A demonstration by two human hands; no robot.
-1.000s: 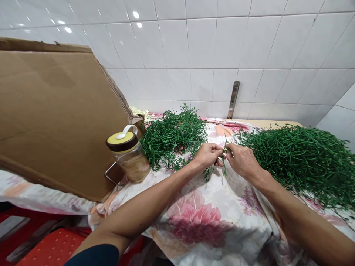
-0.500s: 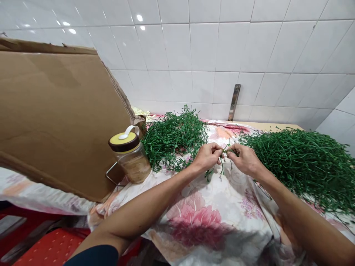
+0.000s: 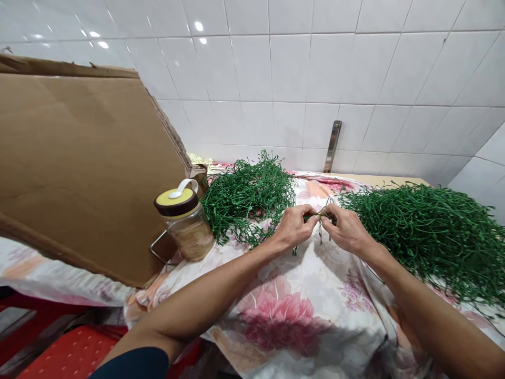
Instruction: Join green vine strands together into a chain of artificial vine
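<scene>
My left hand (image 3: 298,225) and my right hand (image 3: 344,227) meet above the flowered cloth, thumbs and forefingers pinched almost together. Between them runs a thin green plastic-looking stem (image 3: 320,213), held by both hands. Its branching ends hang below the fingers; the fingers hide much of it. A loose pile of similar green stems (image 3: 248,195) lies just beyond my left hand. Past my right hand spreads a larger heap of green stems (image 3: 426,231), lying mostly lengthwise.
A flowered cloth (image 3: 284,310) covers the table. On the left stand a big cardboard box (image 3: 87,168) and a clear jar (image 3: 189,231) with a yellow and brown lid. White tiles (image 3: 288,68) rise behind, with a metal strip (image 3: 333,146) leaning there. A red stool (image 3: 74,352) is at lower left.
My fingertips have drawn slightly closer together around the stem, and its hanging ends have shifted. The piles, jar and box are unchanged.
</scene>
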